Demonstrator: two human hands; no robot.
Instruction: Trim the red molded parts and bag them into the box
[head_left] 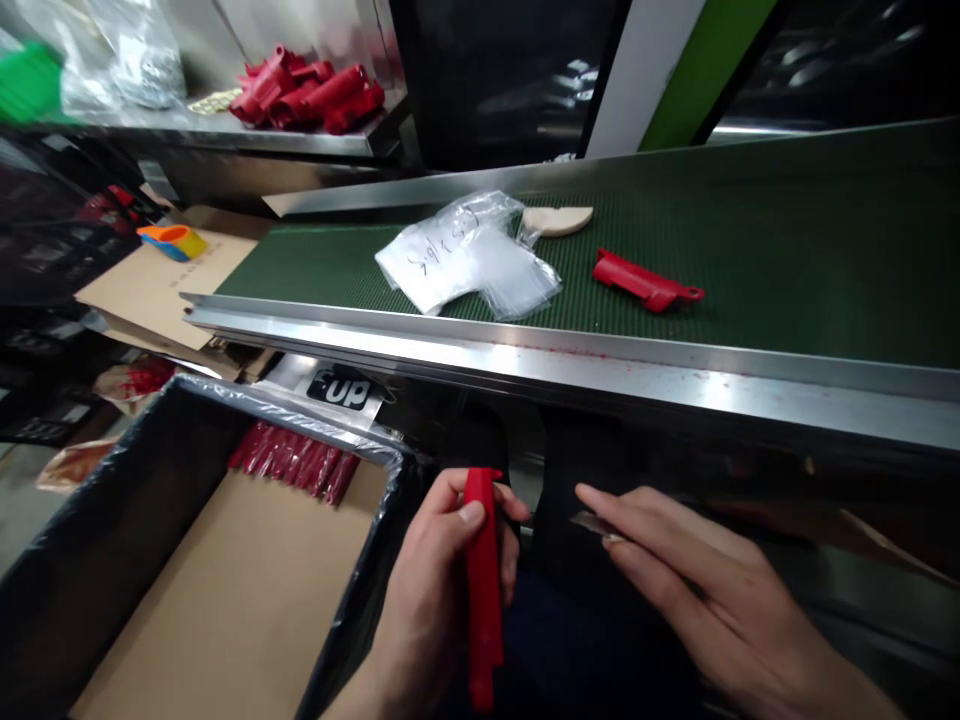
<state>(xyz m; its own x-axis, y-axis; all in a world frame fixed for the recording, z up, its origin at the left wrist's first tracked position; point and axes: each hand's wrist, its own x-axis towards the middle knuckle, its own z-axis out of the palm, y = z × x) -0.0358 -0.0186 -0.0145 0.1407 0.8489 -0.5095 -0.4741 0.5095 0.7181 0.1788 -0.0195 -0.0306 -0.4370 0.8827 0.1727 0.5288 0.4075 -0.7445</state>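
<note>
Glare whitens the steel conveyor rail [712,392]; the right hand [720,590] lies dimmer; edges bow.

You're at a factory packing line: a green belt conveyor [757,270] with stainless rails running right past you, red plastic parts [304,95] heaped on a steel shelf [225,142], a black-lined cardboard box [97,530] below.
</note>
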